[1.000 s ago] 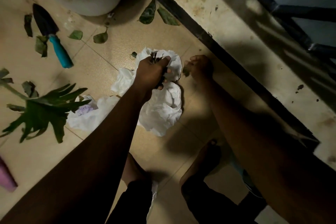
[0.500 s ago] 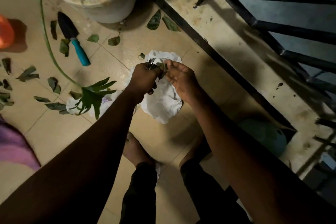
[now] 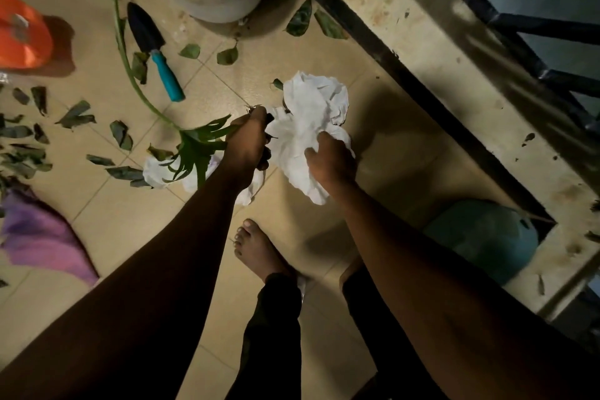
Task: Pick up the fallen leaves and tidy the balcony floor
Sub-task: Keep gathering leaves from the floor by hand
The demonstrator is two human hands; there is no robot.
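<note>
Our left hand [image 3: 250, 143] is fisted round dark green leaf scraps [image 3: 269, 119] beside the crumpled white plastic bag [image 3: 311, 107]; our right hand [image 3: 331, 161] grips the bag's wrinkled side

No legible text, label, brand, number or sign. A faint purplish patch on the left part of the crumpled white bag [image 3: 308, 127] may be printing; it is too blurred and dim to read.
</note>
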